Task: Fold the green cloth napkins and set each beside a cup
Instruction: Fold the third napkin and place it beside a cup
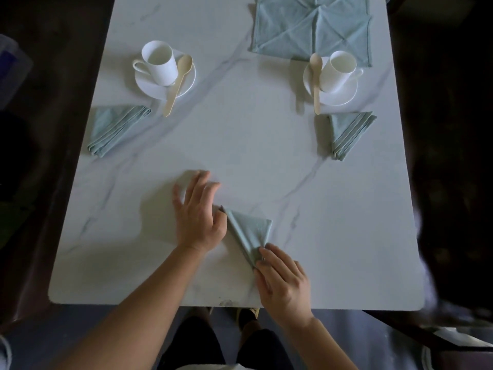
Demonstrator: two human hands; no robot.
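- Right hand [282,281] is pinching the near corner of the green napkin [250,231], which is lying near-middle on the worktop [240,145].
- Left hand [198,217] is sitting fingers spread, thumb touching its far tip.
- Folded napkin [117,129] is lying by the left cup [160,62].

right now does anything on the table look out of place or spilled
Nothing spilled or damaged. Only the pile of unfolded napkins at the far edge looks untidy: its layers lie askew, one corner poking out behind the right cup.

Left hand [198,217] and right hand [282,279] at green napkin [250,231]
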